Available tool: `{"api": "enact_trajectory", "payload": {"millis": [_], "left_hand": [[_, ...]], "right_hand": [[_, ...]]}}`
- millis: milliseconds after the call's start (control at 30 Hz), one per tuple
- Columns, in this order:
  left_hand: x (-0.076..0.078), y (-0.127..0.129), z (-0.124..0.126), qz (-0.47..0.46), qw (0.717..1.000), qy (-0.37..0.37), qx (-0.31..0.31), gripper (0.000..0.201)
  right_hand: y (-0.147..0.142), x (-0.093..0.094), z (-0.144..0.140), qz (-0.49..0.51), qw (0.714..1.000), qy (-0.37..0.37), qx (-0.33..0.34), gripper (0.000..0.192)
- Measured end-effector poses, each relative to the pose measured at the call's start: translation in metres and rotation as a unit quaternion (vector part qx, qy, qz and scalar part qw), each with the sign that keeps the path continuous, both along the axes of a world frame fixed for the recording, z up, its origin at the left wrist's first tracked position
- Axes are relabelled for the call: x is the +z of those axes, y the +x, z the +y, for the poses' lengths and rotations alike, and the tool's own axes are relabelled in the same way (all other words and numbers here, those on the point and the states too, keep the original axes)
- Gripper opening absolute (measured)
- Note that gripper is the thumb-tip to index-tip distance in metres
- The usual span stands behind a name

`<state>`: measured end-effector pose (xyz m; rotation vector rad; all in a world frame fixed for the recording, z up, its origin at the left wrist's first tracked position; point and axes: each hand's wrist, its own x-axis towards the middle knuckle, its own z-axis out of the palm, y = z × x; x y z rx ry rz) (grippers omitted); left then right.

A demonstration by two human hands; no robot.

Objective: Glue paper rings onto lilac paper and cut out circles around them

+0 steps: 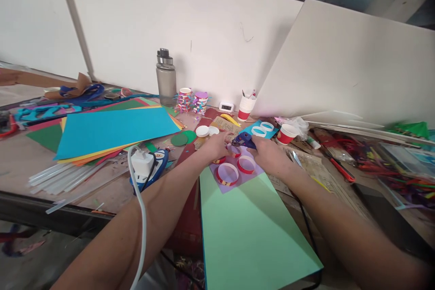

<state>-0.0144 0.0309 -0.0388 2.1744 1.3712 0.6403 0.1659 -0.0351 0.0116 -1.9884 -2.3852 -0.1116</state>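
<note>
Here, the right hand (270, 154) is wrapped around a small blue glue gun (245, 139), nozzle pointing toward nine o'clock. The left hand (215, 146) pinches a red ring cut from a paper cup (234, 150) just at that nozzle. Two more red paper rings (227, 174) lie at six o'clock of the hands on a lilac paper sheet (238, 176) (partly overlapping a pale green card sheet (251, 235)). A red-and-white paper cup (286, 133) stands at two o'clock.
</note>
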Motion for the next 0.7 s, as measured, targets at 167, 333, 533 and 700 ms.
{"api": "enact_trajectory", "payload": {"millis": [167, 333, 533, 700], "left_hand": [[0.002, 0.001, -0.001, -0.001, 1.0, -0.01, -0.007, 0.077], [0.001, 0.0, 0.0, 0.014, 1.0, -0.006, -0.002, 0.072], [-0.002, -0.001, 0.003, 0.014, 1.0, -0.017, -0.001, 0.085], [0.002, 0.0, 0.001, 0.004, 0.999, -0.035, -0.006, 0.085]], "right_hand": [[-0.001, -0.001, -0.001, -0.011, 1.0, -0.003, -0.008, 0.019], [0.002, 0.006, -0.007, -0.037, 0.999, -0.012, -0.023, 0.017], [-0.001, 0.009, -0.015, -0.059, 0.998, -0.013, -0.031, 0.02], [-0.007, 0.005, -0.012, -0.042, 0.998, -0.008, -0.041, 0.021]]}}
